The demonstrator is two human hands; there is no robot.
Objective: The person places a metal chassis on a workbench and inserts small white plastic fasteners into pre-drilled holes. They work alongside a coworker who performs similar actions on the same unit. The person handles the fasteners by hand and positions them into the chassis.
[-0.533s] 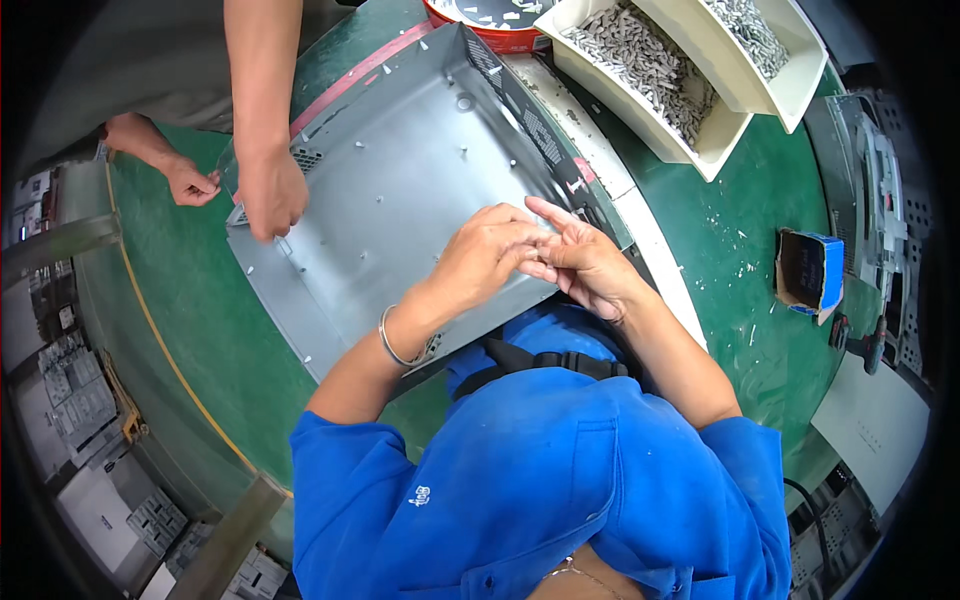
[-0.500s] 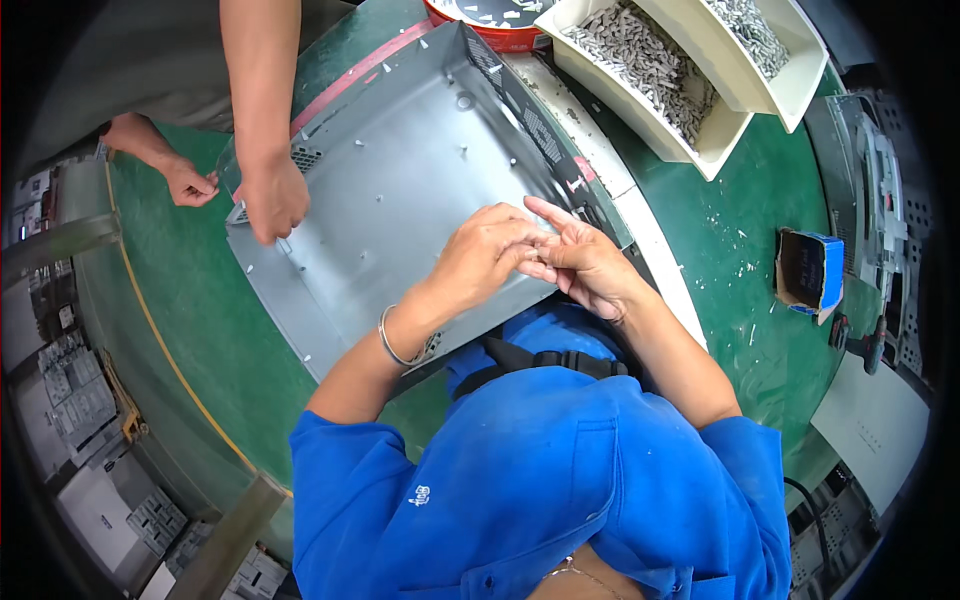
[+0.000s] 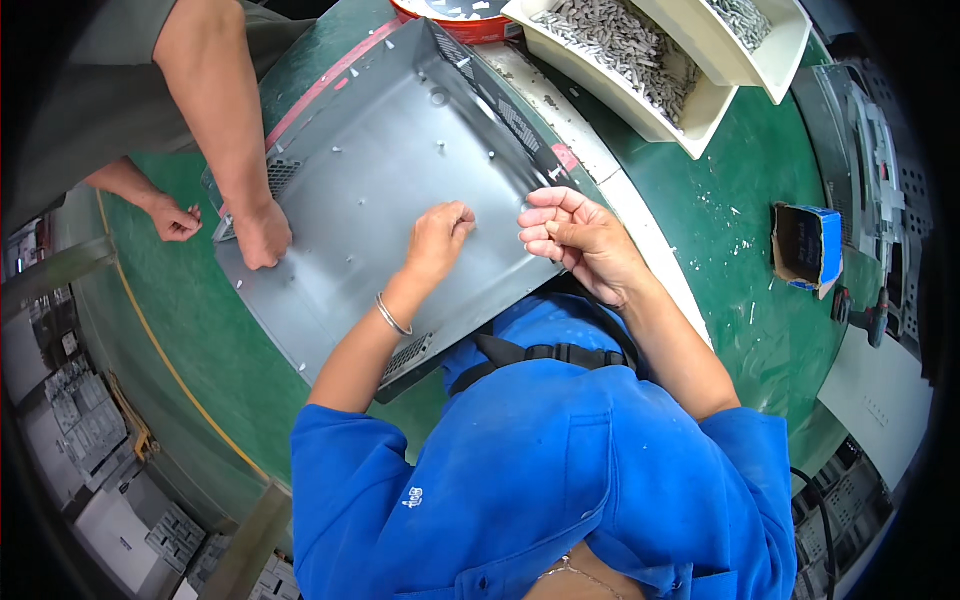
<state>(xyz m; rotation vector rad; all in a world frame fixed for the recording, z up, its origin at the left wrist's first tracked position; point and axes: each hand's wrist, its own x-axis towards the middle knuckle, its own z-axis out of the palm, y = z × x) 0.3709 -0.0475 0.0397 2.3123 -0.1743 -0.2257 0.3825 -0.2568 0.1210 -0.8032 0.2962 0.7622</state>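
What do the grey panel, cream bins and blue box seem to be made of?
Grey panel: probably sheet metal with a satin coating; soft sheen, folded-up sides, punched holes. Cream bins: likely smooth moulded plastic; even colour, thin walls. Blue box: apparently cardboard, blue outside; bare brown along its open edges.

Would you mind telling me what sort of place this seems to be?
It looks like a factory workshop, probably an assembly area: a large grey panel lies before the person, and cream bins nearby hold heaps of small parts.
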